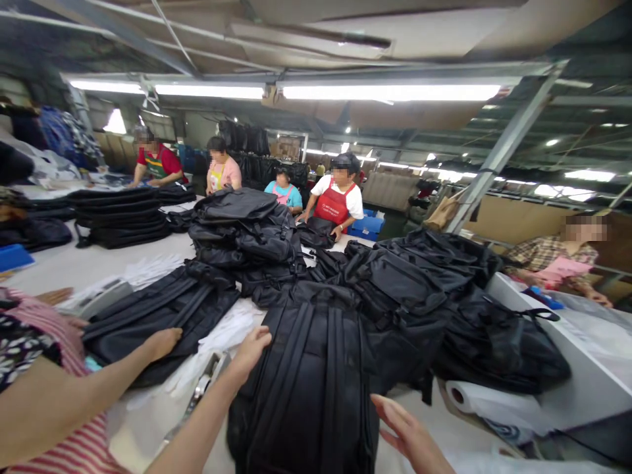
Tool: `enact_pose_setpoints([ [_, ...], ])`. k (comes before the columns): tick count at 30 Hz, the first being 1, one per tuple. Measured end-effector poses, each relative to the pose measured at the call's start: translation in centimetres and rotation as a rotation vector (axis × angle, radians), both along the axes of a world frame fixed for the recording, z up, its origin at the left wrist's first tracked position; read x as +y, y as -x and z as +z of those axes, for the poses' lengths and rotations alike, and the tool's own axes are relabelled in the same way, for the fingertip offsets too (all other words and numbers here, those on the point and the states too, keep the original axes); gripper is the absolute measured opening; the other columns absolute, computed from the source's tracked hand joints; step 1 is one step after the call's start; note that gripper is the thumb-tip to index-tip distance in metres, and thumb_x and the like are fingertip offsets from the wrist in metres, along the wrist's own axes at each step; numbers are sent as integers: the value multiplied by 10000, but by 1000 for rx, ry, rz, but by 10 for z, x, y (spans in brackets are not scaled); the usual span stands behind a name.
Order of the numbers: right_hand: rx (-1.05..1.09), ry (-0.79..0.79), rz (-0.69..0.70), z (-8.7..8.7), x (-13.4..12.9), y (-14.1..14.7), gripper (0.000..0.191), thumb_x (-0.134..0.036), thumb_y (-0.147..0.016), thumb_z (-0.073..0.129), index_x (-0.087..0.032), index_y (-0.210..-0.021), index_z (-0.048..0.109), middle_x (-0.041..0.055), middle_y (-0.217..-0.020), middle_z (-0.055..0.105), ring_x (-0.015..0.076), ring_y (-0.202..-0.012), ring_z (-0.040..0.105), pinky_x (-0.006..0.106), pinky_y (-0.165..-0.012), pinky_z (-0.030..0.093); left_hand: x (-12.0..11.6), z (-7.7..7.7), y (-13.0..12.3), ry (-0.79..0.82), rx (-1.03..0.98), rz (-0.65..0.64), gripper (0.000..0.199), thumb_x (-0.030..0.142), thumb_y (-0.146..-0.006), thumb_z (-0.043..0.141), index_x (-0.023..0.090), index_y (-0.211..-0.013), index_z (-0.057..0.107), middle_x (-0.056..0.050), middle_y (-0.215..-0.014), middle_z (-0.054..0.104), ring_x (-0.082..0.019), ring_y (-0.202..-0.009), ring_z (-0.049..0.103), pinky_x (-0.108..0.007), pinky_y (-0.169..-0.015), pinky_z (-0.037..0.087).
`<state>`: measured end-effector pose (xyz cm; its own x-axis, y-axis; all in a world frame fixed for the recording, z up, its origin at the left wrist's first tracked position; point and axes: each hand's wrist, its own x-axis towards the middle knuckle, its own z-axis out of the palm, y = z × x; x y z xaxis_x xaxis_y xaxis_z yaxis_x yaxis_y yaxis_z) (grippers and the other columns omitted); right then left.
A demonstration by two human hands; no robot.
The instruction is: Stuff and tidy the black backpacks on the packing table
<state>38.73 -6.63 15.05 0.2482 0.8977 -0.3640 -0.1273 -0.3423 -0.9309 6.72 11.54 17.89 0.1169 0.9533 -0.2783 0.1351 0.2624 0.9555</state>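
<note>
A black backpack (316,388) lies in front of me with its two shoulder straps facing up. My left hand (251,352) is at its upper left edge, the fingers bent and pressed together against the fabric. Close to the lower right side of the backpack is my right hand (402,424), fingers stretched and a little apart, holding nothing. To the left, a co-worker's hand (165,342) rests on another black backpack (148,322).
Piled black backpacks (409,280) fill the middle and right; another heap (241,224) stands farther back. White strips (232,329) and a metal tool (202,388) lie left of my backpack. A white roll (488,398) sits by a white partition (557,349). Several people work across the table.
</note>
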Motion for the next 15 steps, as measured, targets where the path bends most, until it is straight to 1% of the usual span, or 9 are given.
enact_pose_setpoints([
  [2, -225, 22, 74, -37, 1, 4, 577, -629, -692, 639, -204, -1077, 698, 115, -1269, 620, 304, -1290, 456, 473, -1072, 359, -19, -42, 5, 16, 85, -21, 400, 328, -677, 588, 131, -1025, 595, -165, -1210, 623, -295, -1200, 526, -407, -1046, 359],
  [3, -305, 30, 113, -53, -2, 5, 567, -624, -704, 627, -211, -1086, 697, 103, -1258, 630, 297, -1285, 464, 463, -1097, 328, -29, -60, 8, 13, 138, -56, 371, 327, -674, 576, 136, -991, 606, -153, -1166, 646, -287, -1168, 547, -393, -1038, 368],
  [4, -370, 37, 142, -67, -5, 7, 554, -614, -716, 617, -221, -1100, 693, 92, -1257, 632, 289, -1278, 474, 448, -1116, 305, -40, -74, 12, 4, 201, -106, 354, 336, -687, 551, 139, -975, 612, -141, -1127, 663, -277, -1128, 572, -381, -1020, 387],
  [5, -425, 41, 159, -78, -9, 9, 543, -601, -726, 611, -227, -1112, 688, 85, -1264, 628, 283, -1272, 482, 433, -1127, 293, -49, -85, 15, -11, 260, -150, 351, 345, -706, 520, 142, -975, 615, -130, -1102, 671, -264, -1092, 590, -370, -1002, 403],
  [7, -525, 36, 166, -93, -17, 16, 540, -580, -734, 608, -222, -1132, 677, 91, -1307, 595, 287, -1278, 477, 426, -1132, 294, -63, -99, 23, -70, 348, -185, 372, 357, -744, 453, 146, -1005, 614, -115, -1095, 670, -239, -1066, 601, -353, -989, 415],
  [9, -631, 6, 133, -99, -23, 27, 559, -577, -730, 608, -184, -1121, 676, 132, -1340, 558, 312, -1280, 469, 445, -1124, 312, -72, -105, 34, -127, 382, -116, 377, 355, -764, 412, 162, -1020, 611, -98, -1106, 663, -225, -1076, 592, -350, -1000, 407],
  [11, -712, -55, 106, -97, -26, 41, 537, -572, -750, 590, -171, -1096, 680, 154, -1328, 560, 320, -1260, 486, 449, -1109, 338, -77, -110, 46, -145, 401, -13, 350, 353, -765, 400, 183, -988, 609, -81, -1082, 666, -226, -1070, 591, -359, -994, 413],
  [13, -707, -127, 149, -90, -27, 57, 445, -547, -796, 552, -204, -1043, 693, 131, -1228, 628, 295, -1183, 551, 408, -1063, 399, -81, -115, 59, -137, 417, 60, 310, 350, -758, 398, 195, -939, 597, -69, -1028, 668, -230, -1028, 601, -363, -960, 432],
  [15, -616, -138, 239, -80, -24, 74, 358, -523, -832, 520, -250, -976, 702, 82, -1022, 707, 251, -979, 651, 339, -931, 498, -88, -121, 67, -92, 408, 60, 276, 349, -760, 391, 201, -905, 573, -53, -942, 661, -220, -934, 619, -347, -887, 458],
])
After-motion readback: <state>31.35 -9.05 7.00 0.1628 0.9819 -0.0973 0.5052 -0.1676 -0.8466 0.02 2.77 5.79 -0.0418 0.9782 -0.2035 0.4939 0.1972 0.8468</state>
